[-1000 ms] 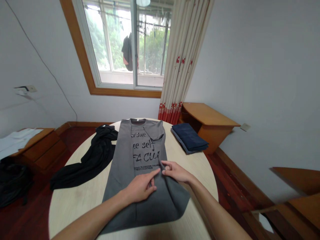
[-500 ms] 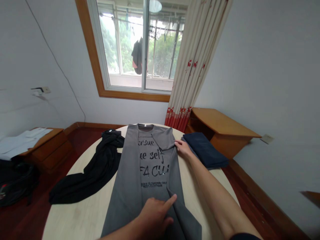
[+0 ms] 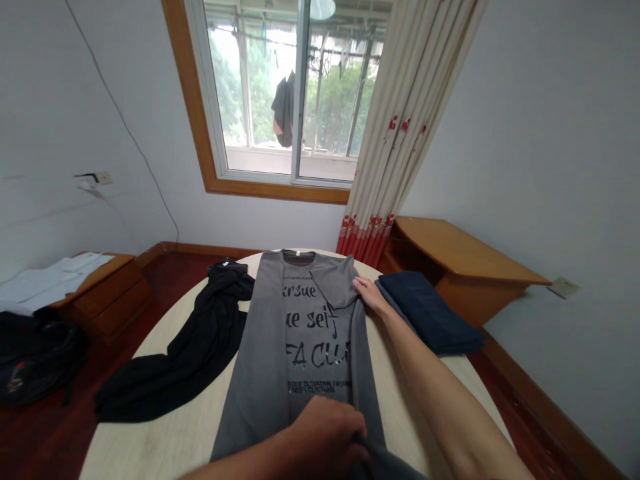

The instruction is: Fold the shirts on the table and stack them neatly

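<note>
A grey T-shirt [image 3: 305, 333] with black lettering lies lengthwise on the pale round table [image 3: 150, 440], its collar at the far end. Its left side is folded inward over the print, and the right sleeve lies across the chest. My left hand [image 3: 333, 427] is closed on the shirt's right edge near the hem, the fingertips partly hidden behind the knuckles. Farther up, my right hand [image 3: 369, 293] pinches the same edge beside the sleeve. The near end of the shirt runs out of view under my left forearm.
A black garment [image 3: 200, 340] lies crumpled on the table's left. Folded dark blue clothes [image 3: 425, 310] sit at its right edge, near a wooden desk [image 3: 465, 250]. Behind stand a curtain [image 3: 395, 147] and a window. At left are a low cabinet [image 3: 100, 287] with papers and a black bag [image 3: 40, 360].
My left hand has gone from a pointing finger to a closed grip on the shirt's lower right edge. That edge is drawn up there. My right hand keeps its place; the view has shifted slightly.
</note>
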Available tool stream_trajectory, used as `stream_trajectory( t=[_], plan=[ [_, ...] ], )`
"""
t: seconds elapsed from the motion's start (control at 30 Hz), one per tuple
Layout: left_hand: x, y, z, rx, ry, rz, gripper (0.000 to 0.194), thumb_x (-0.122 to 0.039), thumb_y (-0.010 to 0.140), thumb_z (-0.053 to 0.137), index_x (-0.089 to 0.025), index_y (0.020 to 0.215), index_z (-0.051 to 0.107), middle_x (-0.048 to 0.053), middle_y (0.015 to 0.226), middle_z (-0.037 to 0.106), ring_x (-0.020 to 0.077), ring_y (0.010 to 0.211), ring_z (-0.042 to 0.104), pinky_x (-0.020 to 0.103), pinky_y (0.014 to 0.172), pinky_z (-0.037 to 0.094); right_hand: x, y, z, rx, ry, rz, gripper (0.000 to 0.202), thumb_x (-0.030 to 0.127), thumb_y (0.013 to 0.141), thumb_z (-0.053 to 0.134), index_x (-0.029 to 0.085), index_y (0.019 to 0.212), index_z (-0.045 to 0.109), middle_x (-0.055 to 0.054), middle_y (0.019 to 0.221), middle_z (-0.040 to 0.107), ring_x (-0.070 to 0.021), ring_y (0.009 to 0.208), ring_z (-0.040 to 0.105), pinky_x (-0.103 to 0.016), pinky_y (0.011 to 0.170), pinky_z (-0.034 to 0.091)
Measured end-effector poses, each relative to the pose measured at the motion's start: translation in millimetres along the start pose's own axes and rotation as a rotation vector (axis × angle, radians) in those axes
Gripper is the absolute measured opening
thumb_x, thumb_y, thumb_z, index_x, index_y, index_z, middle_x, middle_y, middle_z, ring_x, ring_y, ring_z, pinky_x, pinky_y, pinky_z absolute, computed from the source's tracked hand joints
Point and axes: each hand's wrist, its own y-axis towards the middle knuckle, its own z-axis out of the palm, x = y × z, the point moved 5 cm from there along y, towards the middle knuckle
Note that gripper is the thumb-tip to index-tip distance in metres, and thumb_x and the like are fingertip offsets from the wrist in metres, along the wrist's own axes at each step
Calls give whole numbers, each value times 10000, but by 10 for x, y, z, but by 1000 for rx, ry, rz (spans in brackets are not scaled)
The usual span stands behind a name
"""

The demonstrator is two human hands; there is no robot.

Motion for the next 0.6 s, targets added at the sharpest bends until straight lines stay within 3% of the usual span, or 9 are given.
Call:
stream_trajectory(
  t=[0.13,0.23,0.33,0.43,0.6],
  plan=[
    [80,-324,-132,-224,92,-2,203,-334,790,787,-207,899,675,51,1071,668,228,996,588,353,834,469,428,64,209,47,-74,-104,594,569,950,419,193,1372,600,-98,1531,463,-245,1436,393,-403,1226,240],
    [92,-484,-161,-341,201,163,190,-334,800,770,-196,842,646,61,1283,605,260,1134,526,435,963,386,818,70,525,153,-188,-170,576,515,983,379,180,1417,556,-101,1565,414,-252,1465,339,-421,1231,221],
    [146,-530,-36,-339,269,347,147,-305,885,679,-197,816,604,17,1137,678,179,988,565,393,967,351,1088,21,846,263,-295,-178,559,470,1006,357,166,1446,517,-116,1586,377,-251,1475,317,-436,1221,224],
    [237,-511,161,-306,338,420,186,-286,937,632,-196,788,567,-27,812,670,129,744,544,313,749,374,1213,-60,1085,346,-380,-170,539,441,1021,336,170,1457,498,-123,1591,366,-252,1474,317,-468,1209,223],
    [311,-524,416,-270,382,494,217,-345,931,665,-200,804,566,-47,735,638,123,698,555,289,568,331,1240,-174,1298,478,-475,-146,561,469,1026,302,202,1502,430,-116,1613,326,-257,1493,277,-537,1206,160]
  ],
)
